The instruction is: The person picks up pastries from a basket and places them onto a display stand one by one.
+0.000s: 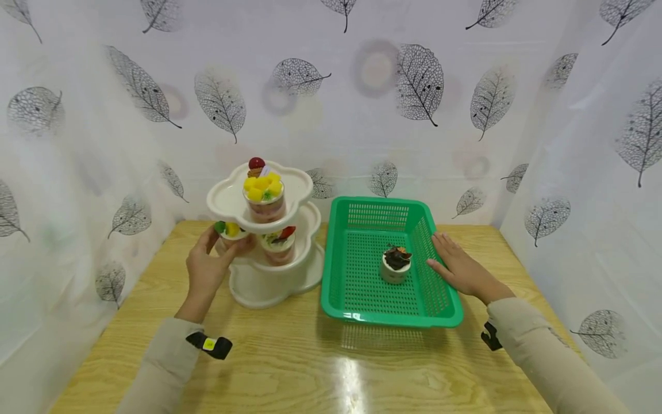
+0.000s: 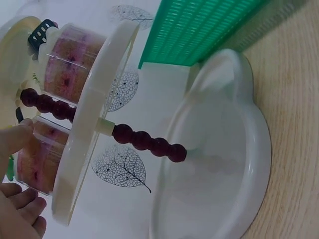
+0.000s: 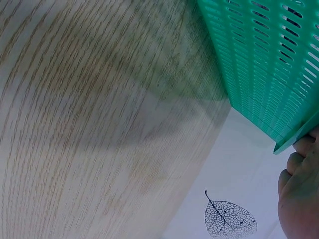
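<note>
A white cloud-shaped tiered stand (image 1: 264, 290) is on the left, with dark beaded posts (image 2: 144, 139) between its plates. My left hand (image 1: 207, 267) grips a dessert cup (image 1: 230, 231) with yellow and green topping at the middle plate's left side. In the left wrist view, thumb and fingers lie around that layered cup (image 2: 41, 157). Beside it is a cup with red topping (image 1: 279, 247); a yellow-topped cup (image 1: 266, 198) sits on the top plate. My right hand (image 1: 462, 267) rests on the right rim of a green basket (image 1: 393, 319), fingers extended.
Inside the basket stands a dessert cup with dark chocolate topping (image 1: 396, 265). Another topping with a red ball (image 1: 256, 165) shows behind the top plate's yellow-topped cup. White leaf-patterned curtains (image 1: 331, 126) enclose the wooden table (image 1: 269, 368) at the back and sides.
</note>
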Motion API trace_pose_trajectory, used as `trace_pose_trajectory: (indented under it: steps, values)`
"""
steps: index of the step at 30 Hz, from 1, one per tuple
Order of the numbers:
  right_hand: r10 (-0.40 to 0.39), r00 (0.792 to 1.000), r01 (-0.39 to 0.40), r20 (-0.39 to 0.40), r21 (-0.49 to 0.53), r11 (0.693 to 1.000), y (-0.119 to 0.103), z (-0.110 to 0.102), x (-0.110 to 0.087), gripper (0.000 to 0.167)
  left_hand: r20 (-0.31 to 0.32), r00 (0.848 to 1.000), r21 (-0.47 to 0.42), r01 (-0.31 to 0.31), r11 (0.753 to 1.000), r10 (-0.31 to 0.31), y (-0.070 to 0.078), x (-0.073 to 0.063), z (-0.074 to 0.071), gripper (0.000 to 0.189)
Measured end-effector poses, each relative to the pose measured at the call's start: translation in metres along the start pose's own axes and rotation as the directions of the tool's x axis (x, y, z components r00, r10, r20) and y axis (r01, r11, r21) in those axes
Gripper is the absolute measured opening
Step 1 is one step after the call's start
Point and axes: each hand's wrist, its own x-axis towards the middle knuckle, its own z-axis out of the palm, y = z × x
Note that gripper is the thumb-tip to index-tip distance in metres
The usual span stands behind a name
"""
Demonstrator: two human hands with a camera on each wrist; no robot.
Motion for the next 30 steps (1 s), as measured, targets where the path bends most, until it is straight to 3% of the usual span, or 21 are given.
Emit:
trace_pose_trajectory:
  steps: [6,11,14,19,23,26,30]
  values:
    - [-0.002,1.0,0.002,-0.001,0.011,1.0,0.0,0.001,-0.001,0.071,0.032,0.999,0.055,0.032,0.998,-0.033,0.0,-0.014,-0.008,0.077]
    - [-0.012,1.0,0.012,-0.023,0.021,1.0,0.0,0.001,-0.002,0.071,0.105,0.99,0.101,0.079,0.992,-0.09,0.005,-0.034,-0.014,0.079]
    - [-0.007,1.0,0.008,-0.012,0.017,1.0,0.0,0.0,-0.001,0.071,0.105,0.99,0.096,0.083,0.992,-0.093,0.009,-0.049,-0.012,0.079]
    - [0.006,1.0,-0.006,0.014,-0.001,1.0,0.001,-0.001,0.0,0.071,0.054,0.999,0.041,0.005,0.999,-0.007,0.016,-0.074,-0.002,0.07]
    - [0.007,1.0,-0.007,0.015,0.004,1.0,0.001,0.0,0.001,0.071,0.08,0.994,0.047,-0.085,0.995,0.081,0.02,-0.093,0.007,0.064]
    - [0.005,1.0,-0.005,0.013,0.01,1.0,0.001,0.001,0.001,0.071,0.146,0.979,0.063,-0.154,0.986,0.143,0.024,-0.104,0.016,0.064]
    - [-0.002,1.0,0.002,0.005,0.013,1.0,0.002,0.001,0.002,0.071,0.256,0.936,0.033,-0.258,0.965,0.242,0.033,-0.113,0.037,0.067]
